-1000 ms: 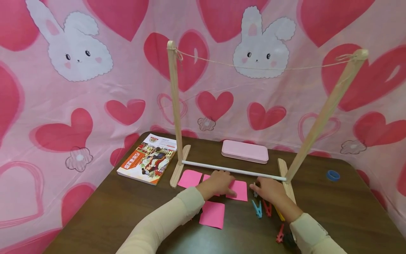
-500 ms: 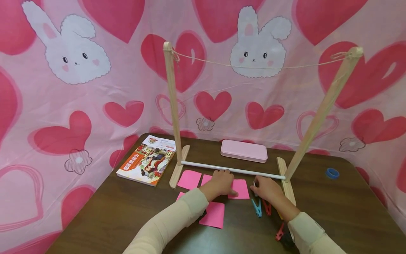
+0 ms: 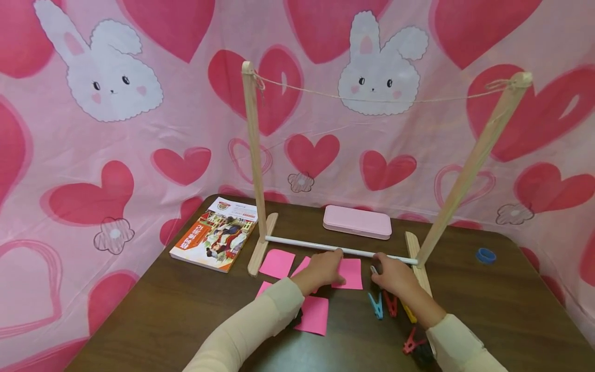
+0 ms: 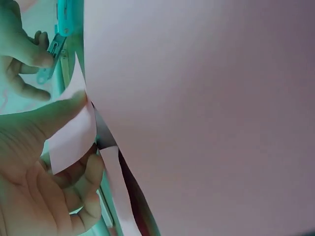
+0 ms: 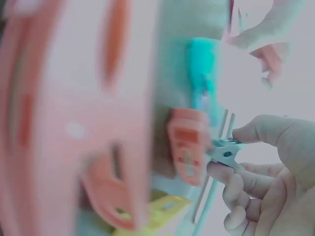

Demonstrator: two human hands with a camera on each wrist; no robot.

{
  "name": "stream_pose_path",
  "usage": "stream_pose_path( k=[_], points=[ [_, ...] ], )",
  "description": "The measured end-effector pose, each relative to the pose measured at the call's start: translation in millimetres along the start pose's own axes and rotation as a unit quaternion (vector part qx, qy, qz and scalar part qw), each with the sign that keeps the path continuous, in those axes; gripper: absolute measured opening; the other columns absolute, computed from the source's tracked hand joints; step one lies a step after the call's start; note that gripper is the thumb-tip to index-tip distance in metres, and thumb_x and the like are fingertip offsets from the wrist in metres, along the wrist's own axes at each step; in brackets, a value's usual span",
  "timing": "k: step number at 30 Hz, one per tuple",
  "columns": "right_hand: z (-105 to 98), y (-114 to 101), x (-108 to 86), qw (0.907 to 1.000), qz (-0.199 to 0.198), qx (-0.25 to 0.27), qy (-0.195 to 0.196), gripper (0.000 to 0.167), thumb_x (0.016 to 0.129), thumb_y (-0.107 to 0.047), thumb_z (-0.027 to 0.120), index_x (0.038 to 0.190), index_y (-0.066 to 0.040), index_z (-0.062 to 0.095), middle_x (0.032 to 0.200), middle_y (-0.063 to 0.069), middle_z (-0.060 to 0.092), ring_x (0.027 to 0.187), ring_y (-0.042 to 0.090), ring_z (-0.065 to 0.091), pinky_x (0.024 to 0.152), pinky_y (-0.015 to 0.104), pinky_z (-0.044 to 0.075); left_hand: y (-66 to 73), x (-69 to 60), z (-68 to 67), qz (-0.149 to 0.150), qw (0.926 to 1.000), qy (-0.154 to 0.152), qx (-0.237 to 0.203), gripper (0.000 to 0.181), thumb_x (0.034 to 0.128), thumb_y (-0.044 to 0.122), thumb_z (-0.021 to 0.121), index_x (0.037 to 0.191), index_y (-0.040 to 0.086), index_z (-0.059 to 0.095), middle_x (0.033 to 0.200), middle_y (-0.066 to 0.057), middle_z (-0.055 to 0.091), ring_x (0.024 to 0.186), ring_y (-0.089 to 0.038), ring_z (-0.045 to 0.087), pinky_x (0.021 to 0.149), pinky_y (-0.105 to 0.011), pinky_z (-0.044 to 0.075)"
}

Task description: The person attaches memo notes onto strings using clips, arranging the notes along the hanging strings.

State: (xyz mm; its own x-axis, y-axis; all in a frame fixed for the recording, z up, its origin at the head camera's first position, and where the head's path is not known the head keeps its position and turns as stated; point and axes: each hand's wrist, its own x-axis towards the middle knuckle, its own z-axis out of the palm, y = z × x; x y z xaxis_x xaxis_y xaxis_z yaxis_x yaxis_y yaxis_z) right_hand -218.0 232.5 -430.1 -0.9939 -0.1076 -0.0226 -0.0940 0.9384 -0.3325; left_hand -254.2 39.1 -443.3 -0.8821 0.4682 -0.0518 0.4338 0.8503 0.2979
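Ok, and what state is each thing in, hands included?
Left hand, pinching a pink square
Right hand, pinching a gray clip
Other pink squares, lying loose
Blue clip, lying unheld
Red clips, lying unheld
Yellow clip, lying unheld
Book, closed, flat
Pink case, closed
Wooden frame, standing
String, tied at both ends, sagging, bare
Blue ring, lying flat

The paper (image 3: 350,274) is pink, the heart-patterned backdrop (image 3: 195,113) pink and red.

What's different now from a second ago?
The right hand, pinching a pale clothespin, moved slightly toward the white rod. The left hand shifted a little rightward, and the pink note it pinches edged toward the rod too. The book, pink case and blue tape roll stayed put.
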Motion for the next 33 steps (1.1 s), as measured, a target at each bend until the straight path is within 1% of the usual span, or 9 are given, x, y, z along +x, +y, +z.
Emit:
stream_pose_path(
  k=[5,8,11,13,16,20,23,27,33],
  points=[
    [-10,-2,-6.4,0.9996,-0.02,0.016,0.013,0.037,0.072,-0.017,0.07,0.105,-0.002,0.061,0.074,0.004,0.058,0.064,0.019,0.052,0.056,0.037,0.046,-1.4,-3.2,-1.9,0.01,0.9965,0.005,-0.083,0.034,0.0686,0.015,0.078,0.095,0.014,0.056,0.077,0.003,0.056,0.068,-0.015,0.051,0.057,-0.029,0.041],
    [-16,-4,-10.3,0.9982,-0.044,0.034,0.025,0.025,0.071,-0.015,0.069,0.093,-0.004,0.062,0.069,0.0,0.055,0.059,0.015,0.049,0.052,0.031,0.042,-3.6,-4.8,-4.1,0.03,0.9922,0.013,-0.12,0.028,0.0695,0.007,0.074,0.092,0.012,0.058,0.077,0.002,0.056,0.068,-0.014,0.049,0.058,-0.025,0.04],
    [-25,-8,-13.5,0.9947,-0.074,0.06,0.04,0.022,0.072,-0.012,0.068,0.091,-0.003,0.063,0.066,-0.002,0.055,0.057,0.012,0.048,0.051,0.029,0.041,-7.7,-6.3,-8.9,0.046,0.9848,0.02,-0.166,0.024,0.0728,0.005,0.072,0.092,0.01,0.059,0.08,0.0,0.058,0.072,-0.013,0.049,0.064,-0.023,0.041],
    [-32,-11,-15.2,0.9918,-0.095,0.07,0.05,0.023,0.072,-0.01,0.067,0.092,-0.001,0.064,0.065,-0.003,0.055,0.056,0.012,0.047,0.051,0.029,0.041,-10.9,-8.2,-14.6,0.049,0.9773,0.024,-0.205,0.021,0.0752,0.005,0.071,0.093,0.008,0.06,0.083,-0.001,0.059,0.075,-0.012,0.049,0.067,-0.023,0.041],
    [-44,-19,-16.5,0.9872,-0.122,0.079,0.065,0.022,0.072,-0.008,0.066,0.093,0.0,0.065,0.064,-0.004,0.055,0.056,0.011,0.046,0.052,0.028,0.04,-16.8,-12.1,-24.6,0.038,0.9567,0.028,-0.287,0.019,0.0792,0.004,0.068,0.097,0.004,0.061,0.083,-0.003,0.06,0.072,-0.014,0.056,0.065,-0.024,0.045],
    [-58,-30,-16.4,0.9806,-0.159,0.083,0.079,0.019,0.071,-0.008,0.066,0.089,-0.002,0.066,0.064,-0.006,0.055,0.057,0.01,0.046,0.052,0.027,0.04,-26.8,-17.9,-37.2,-0.002,0.9078,0.051,-0.416,0.02,0.0813,0.001,0.066,0.101,-0.002,0.06,0.071,-0.005,0.058,0.065,-0.027,0.064,0.056,-0.03,0.05],
    [-67,-38,-14.3,0.9753,-0.19,0.087,0.071,0.016,0.074,-0.01,0.068,0.09,-0.005,0.066,0.064,-0.008,0.055,0.055,0.007,0.045,0.05,0.025,0.04,-33.3,-22.4,-46.1,-0.037,0.8611,0.076,-0.501,0.021,0.083,0.0,0.064,0.103,-0.003,0.058,0.068,-0.004,0.056,0.064,-0.029,0.063,0.057,-0.035,0.051],
    [-82,-47,-6.3,0.9632,-0.244,0.101,0.052,0.018,0.079,-0.012,0.072,0.094,-0.006,0.066,0.068,-0.009,0.059,0.058,0.005,0.05,0.053,0.025,0.043,-39.3,-28.1,-60.2,-0.061,0.8003,0.115,-0.585,0.022,0.0853,0.0,0.061,0.106,-0.004,0.055,0.074,-0.005,0.059,0.064,-0.019,0.061,0.057,-0.032,0.052],
    [-109,-71,7.9,0.9493,-0.28,0.131,0.058,0.025,0.081,-0.009,0.07,0.105,-0.003,0.065,0.077,-0.005,0.061,0.072,0.011,0.056,0.062,0.028,0.049,-45.6,-35.3,-91.5,-0.066,0.7322,0.17,-0.656,0.022,0.0866,-0.001,0.06,0.107,-0.002,0.052,0.076,-0.002,0.058,0.059,-0.011,0.059,0.054,-0.025,0.051]
  ],
)
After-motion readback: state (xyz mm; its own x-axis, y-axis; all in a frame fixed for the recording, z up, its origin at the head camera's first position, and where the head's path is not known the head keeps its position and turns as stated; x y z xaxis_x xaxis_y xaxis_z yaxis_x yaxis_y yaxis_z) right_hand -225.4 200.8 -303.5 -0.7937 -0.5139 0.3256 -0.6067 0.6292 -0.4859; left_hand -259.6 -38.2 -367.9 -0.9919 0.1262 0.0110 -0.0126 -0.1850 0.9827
